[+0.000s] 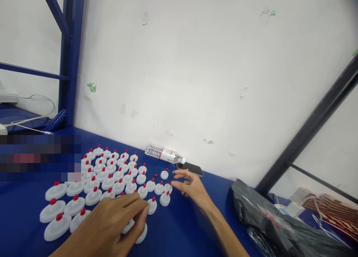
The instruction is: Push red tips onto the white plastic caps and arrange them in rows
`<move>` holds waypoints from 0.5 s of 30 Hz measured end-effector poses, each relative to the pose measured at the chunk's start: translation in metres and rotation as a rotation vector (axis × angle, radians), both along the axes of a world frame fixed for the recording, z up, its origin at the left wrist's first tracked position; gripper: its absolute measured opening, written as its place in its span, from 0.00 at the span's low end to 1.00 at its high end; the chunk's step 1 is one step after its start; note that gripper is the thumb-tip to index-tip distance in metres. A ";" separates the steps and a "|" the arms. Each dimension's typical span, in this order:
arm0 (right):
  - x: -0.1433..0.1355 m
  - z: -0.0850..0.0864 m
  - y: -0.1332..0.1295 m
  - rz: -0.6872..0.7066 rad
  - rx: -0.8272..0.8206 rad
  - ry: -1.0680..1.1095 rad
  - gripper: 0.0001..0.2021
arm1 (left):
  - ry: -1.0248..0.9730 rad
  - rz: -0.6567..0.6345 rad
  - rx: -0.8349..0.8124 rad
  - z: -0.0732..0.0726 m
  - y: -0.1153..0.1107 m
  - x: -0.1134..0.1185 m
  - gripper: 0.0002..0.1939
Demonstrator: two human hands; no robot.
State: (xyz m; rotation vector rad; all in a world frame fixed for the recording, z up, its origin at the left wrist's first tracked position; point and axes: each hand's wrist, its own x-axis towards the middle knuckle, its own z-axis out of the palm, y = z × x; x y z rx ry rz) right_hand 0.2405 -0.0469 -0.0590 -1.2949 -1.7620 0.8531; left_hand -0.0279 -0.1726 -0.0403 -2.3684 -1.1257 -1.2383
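Note:
Many white round caps [57,227] with red tips stand in loose rows on the blue table [184,227]. Over the near caps is my left hand [117,219], its fingers bent and drawn together beside a cap [152,206]; whether anything is between them is hidden. Further right, my right hand [190,184] has thumb and forefinger apart, the thumb close to the red tip of a cap [168,188] at the right end of the group. A separate cap [164,174] stands just beyond it, and a small loose red piece [156,175] lies nearby.
A clear bottle [165,154] lies against the white wall, with a dark phone [190,169] beside it. At the right is a grey plastic bag [263,212]. Blue frame posts [73,63] rise at the left; a white cable [33,128] runs there.

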 end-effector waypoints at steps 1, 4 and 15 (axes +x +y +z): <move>0.006 0.002 0.002 -0.057 0.057 -0.030 0.28 | 0.005 -0.004 -0.004 0.000 0.000 0.000 0.21; 0.022 0.002 0.010 -0.227 0.212 -0.110 0.25 | -0.008 -0.006 0.007 -0.001 -0.001 0.000 0.22; 0.027 -0.012 0.017 -0.265 0.241 -0.200 0.09 | 0.004 0.005 0.018 -0.003 0.002 -0.001 0.20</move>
